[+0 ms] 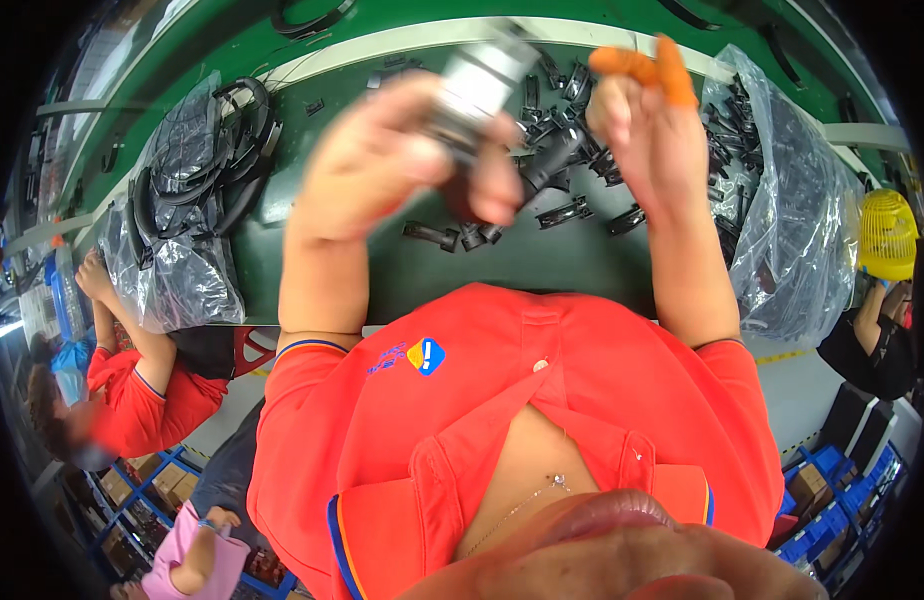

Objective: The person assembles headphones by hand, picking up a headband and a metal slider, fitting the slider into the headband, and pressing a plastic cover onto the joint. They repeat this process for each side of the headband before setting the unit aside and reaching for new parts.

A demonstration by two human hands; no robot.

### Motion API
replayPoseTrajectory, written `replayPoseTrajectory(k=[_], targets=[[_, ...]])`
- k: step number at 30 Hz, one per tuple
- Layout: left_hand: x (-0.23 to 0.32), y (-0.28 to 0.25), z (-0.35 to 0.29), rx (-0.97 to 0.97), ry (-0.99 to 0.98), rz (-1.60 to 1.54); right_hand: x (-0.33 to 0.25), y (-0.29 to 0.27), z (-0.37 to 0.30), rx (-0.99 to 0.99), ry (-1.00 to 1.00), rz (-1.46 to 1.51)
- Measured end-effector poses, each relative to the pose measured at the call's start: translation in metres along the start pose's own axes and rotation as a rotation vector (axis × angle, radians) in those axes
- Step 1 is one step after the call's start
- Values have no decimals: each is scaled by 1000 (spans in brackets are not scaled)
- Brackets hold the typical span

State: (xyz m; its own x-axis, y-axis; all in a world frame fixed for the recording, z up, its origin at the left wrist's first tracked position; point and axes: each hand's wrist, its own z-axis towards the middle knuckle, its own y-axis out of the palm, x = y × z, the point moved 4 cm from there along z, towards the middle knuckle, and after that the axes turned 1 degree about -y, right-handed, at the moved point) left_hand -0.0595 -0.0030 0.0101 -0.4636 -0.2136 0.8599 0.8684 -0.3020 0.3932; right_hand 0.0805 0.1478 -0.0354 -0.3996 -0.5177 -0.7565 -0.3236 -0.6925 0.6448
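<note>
My left hand (382, 150) is raised over the green bench and closed round a black piece with a silver-white face (477, 88). Motion blurs that piece, so its exact kind does not show. To its right, my right hand (657, 135) is held up with orange finger covers (674, 75) on two fingers. Those fingers stand apart, and nothing shows between them. Small black plastic parts (564, 213) lie scattered beneath and between both hands. A thicker black rounded piece (554, 160) shows between the hands; what it joins is hidden.
At left, curved black bands (247, 195) lie on a clear plastic bag (187, 285). Another clear bag (797, 210) with small black parts stands at right. A pale raised strip (382, 45) edges the bench's far side. A yellow fan (887, 235) and other people flank the bench.
</note>
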Motion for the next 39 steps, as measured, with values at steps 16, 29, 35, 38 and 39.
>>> replayPoseTrajectory(k=[16,29,35,38,39], targets=[[41,-22,-9,94,339,-681,91,-14,78,-5,-41,-1291],[-30,9,23,539,291,458,-8,9,-39,432,-263,-278],[-51,10,29,502,146,418,-1,20,-44,318,-198,-359],[-53,10,28,494,129,459,0,20,-41,287,-223,-263],[-55,9,28,493,109,454,0,20,-40,266,-252,-211]])
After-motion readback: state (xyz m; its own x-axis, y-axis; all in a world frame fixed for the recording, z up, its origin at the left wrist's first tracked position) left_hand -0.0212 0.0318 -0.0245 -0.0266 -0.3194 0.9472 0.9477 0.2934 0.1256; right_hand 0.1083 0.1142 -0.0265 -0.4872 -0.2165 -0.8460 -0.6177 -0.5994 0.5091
